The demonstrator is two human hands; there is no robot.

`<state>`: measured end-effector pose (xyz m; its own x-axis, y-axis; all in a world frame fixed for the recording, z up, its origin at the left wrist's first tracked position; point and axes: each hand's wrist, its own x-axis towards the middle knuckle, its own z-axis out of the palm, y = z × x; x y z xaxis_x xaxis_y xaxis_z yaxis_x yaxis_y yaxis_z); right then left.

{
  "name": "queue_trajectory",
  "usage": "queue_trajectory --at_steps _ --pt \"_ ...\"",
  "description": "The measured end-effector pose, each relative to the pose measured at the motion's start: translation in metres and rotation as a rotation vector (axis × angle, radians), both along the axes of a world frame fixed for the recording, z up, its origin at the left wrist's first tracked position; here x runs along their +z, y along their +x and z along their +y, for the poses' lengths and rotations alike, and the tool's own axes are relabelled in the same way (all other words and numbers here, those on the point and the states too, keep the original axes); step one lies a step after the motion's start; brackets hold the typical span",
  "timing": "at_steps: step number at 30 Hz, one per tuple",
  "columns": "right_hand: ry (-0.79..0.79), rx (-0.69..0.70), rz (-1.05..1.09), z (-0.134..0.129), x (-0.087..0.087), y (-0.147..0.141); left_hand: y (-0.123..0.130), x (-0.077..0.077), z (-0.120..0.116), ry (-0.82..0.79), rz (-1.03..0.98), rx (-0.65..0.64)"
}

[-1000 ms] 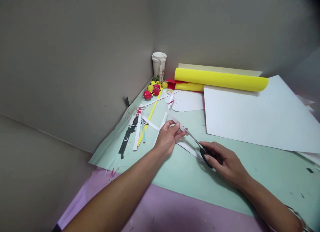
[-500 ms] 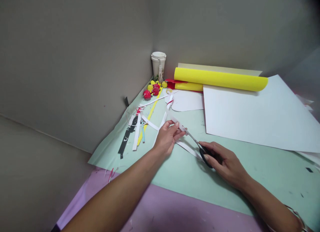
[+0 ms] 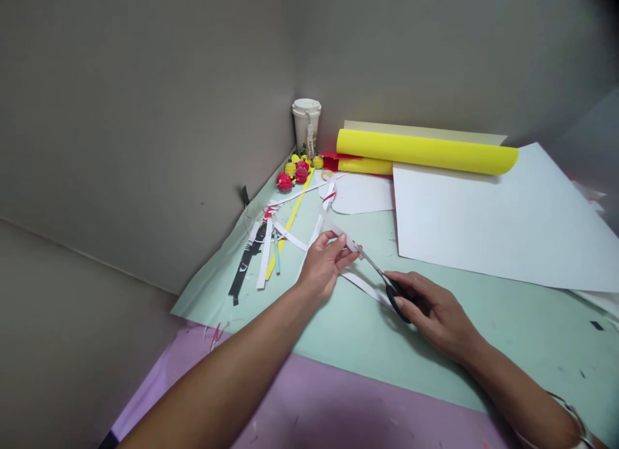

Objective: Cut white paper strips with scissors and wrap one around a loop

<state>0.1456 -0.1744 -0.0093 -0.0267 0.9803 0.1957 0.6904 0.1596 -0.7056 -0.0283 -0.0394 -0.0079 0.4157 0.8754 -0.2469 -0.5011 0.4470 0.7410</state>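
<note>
Between thumb and fingers, my left hand pinches a white paper strip above the pale green sheet. My right hand grips a pair of black-handled scissors, thumb and fingers at the loops. Its blades point up and left and reach the near end of the strip, by my left fingertips. Whether the blades are parted there is too small to tell. Below my hands, another white strip lies on the sheet, running toward the scissors.
Left of my hands lie white strips, a yellow strip, a black strip and a light-blue stick. Red and yellow balls sit before a lidded cup. A yellow roll rests on large white sheets. Grey walls meet behind.
Hardly anything differs. Both hands keep their places with the strip and the scissors, and the scissor blades stay at the strip's end; the view has shifted very slightly.
</note>
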Motion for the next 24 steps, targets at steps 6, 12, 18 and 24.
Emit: queue_trajectory --at_steps 6,12,18,24 --pt "-0.007 -0.065 0.05 -0.0002 -0.0027 0.0008 0.0002 0.0016 -0.0008 -0.039 -0.013 0.021" --pt "-0.066 -0.081 0.089 0.0029 -0.0069 0.005 -0.0011 0.0044 -0.0031 -0.036 0.007 -0.031" --pt "-0.085 -0.097 0.087 0.0005 -0.0048 0.0035 -0.0007 0.0034 -0.0029 -0.019 0.013 -0.04" --pt "-0.109 -0.07 0.064 -0.0016 -0.0034 0.0009 0.0 0.0033 -0.0029 -0.01 0.011 -0.037"
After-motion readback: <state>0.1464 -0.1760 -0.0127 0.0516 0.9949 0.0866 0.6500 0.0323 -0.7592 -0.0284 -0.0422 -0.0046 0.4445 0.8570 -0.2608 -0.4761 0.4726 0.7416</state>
